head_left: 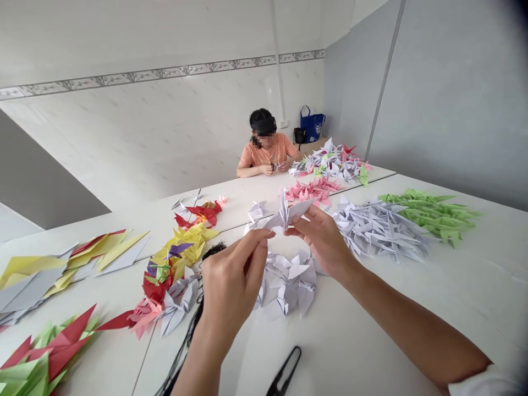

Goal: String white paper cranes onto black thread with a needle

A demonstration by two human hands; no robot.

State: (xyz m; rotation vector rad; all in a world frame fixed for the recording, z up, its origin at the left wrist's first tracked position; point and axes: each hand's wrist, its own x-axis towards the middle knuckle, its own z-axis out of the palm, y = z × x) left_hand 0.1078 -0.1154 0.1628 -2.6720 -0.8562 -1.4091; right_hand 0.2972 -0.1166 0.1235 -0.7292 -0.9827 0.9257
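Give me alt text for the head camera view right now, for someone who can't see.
The right hand holds a white paper crane over a white table, the left hand close beside it. Around them lie piles of colourful folded paper, black cords and a black tool. Across the table sits a person in an orange shirt.

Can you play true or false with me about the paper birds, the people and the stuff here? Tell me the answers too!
1. The right hand holds a white paper bird. True.
2. The black tool is in the left hand. False: it lies on the table.
3. A green pile lies beside a white pile. True.
4. The other person's shirt is purple. False: it is orange.
5. The bag near the wall is blue. True.
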